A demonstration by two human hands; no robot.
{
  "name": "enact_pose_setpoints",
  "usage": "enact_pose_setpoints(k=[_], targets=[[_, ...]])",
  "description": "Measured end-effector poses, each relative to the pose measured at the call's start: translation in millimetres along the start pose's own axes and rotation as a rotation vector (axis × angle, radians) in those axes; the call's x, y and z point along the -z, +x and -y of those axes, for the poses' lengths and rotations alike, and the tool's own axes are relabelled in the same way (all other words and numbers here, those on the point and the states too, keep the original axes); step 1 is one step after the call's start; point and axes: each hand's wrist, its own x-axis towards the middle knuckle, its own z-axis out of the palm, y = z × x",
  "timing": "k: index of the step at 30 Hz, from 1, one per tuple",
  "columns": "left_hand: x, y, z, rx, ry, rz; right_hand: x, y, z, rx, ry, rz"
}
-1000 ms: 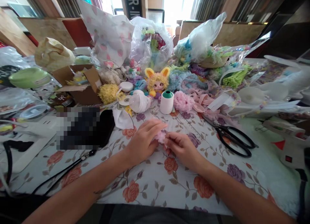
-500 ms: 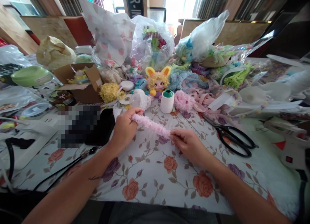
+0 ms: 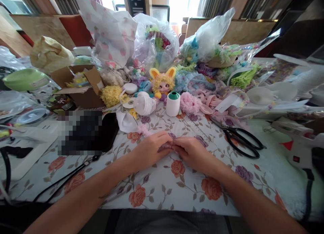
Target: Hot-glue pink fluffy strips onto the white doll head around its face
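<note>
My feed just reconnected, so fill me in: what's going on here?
A person's left hand and right hand, fingertips together, hold a fluffy pink yarn-like strip over a white flower-printed tablecloth. They hide most of it; one end shows beyond the left hand. Ahead stands a white thread cone with a green top; black-handled metal scissors lie to the right.

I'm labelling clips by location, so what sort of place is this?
Probably a craft workspace, perhaps for dolls: a glue gun, scissors and a thread cone share the table.
</note>
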Motion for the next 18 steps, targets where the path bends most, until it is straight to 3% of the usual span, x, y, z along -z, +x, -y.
enact_pose_setpoints(k=[3,11,18], targets=[[0.6,-0.8,2.1,0.035,0.029,-0.030,1.1,1.3,1.1,-0.026,0.082,-0.018],[2.1,-2.3,3.7,-0.061,0.012,-0.170,8.6,4.0,4.7,-0.152,0.258,0.041],[0.1,-2.9,4.9,-0.110,-0.055,-0.193,8.4,4.9,6.1,-0.171,0.377,0.081]])
